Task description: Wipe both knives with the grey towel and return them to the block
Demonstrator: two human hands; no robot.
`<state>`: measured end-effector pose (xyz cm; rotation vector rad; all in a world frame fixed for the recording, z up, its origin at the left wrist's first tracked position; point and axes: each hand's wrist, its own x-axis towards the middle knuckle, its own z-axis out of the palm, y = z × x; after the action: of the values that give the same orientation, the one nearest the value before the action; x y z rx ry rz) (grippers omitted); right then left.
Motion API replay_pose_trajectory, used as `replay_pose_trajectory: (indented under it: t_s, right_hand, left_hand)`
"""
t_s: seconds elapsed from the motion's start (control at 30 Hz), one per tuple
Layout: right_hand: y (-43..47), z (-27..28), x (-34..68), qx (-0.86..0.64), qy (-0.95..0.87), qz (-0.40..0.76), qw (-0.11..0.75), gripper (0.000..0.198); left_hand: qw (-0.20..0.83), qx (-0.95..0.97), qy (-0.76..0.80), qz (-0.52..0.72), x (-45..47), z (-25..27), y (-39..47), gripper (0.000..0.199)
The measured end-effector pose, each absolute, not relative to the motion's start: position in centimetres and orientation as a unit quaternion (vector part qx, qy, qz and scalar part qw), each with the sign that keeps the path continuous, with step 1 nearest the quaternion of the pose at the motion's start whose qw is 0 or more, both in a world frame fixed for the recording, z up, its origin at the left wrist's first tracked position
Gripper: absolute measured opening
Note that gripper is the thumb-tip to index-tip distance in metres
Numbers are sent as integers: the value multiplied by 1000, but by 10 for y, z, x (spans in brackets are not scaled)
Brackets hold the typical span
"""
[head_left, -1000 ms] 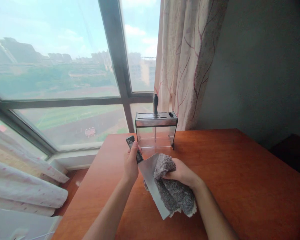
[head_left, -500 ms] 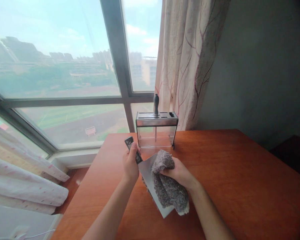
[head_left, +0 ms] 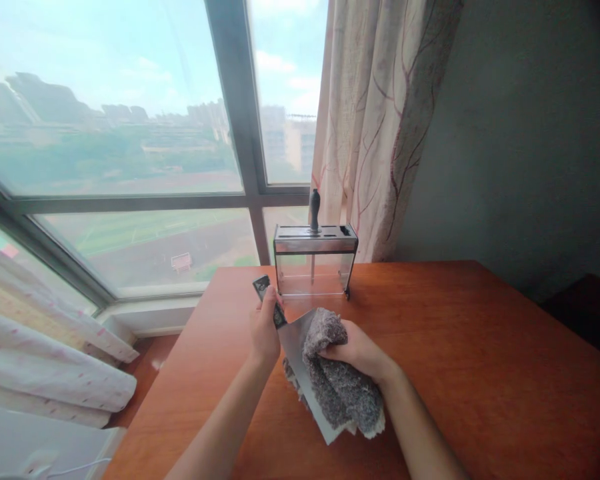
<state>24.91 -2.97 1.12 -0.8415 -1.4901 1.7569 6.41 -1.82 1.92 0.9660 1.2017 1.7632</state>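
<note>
A cleaver with a broad grey blade and a dark handle is held up over the table. My left hand is closed around its handle. My right hand grips a fluffy grey cloth folded over the blade, which covers much of its right side. Part of the cloth also shows past the blade's left edge. Behind the hands stands a see-through knife block with a metal top. One dark-handled tool is upright in it, its thin shaft visible through the clear wall.
The brown wooden table stretches to both sides of the hands. A framed window rises beyond its far edge, with a patterned curtain to the right. Another curtain hangs at the lower left.
The cloth and my right hand have slid slightly down along the blade, toward me. The cleaver has shifted a little down and right; both grips stay the same.
</note>
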Motion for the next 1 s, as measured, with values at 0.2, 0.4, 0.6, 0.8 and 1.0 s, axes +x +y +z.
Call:
replay_pose_trajectory:
  t_s: [0.2, 0.4, 0.6, 0.8, 1.0]
  right_hand:
    - [-30, 11, 248, -335, -572, 658, 357, 42]
    - [-33, 10, 248, -324, -558, 679, 351, 47]
    - [-31, 11, 253, -315, -584, 678, 317, 43]
    - [-29, 13, 260, -308, -612, 675, 273, 41]
    - [-28, 12, 261, -297, -591, 699, 270, 38]
  left_hand:
    - [397, 382, 494, 672, 73, 19, -22, 45]
    - [363, 385, 487, 695, 58, 22, -18, 44]
    - [343, 325, 460, 751, 35, 27, -9, 44]
    - [379, 303, 453, 748, 34, 23, -5, 43]
    - [407, 306, 472, 719, 45, 20, -8, 44]
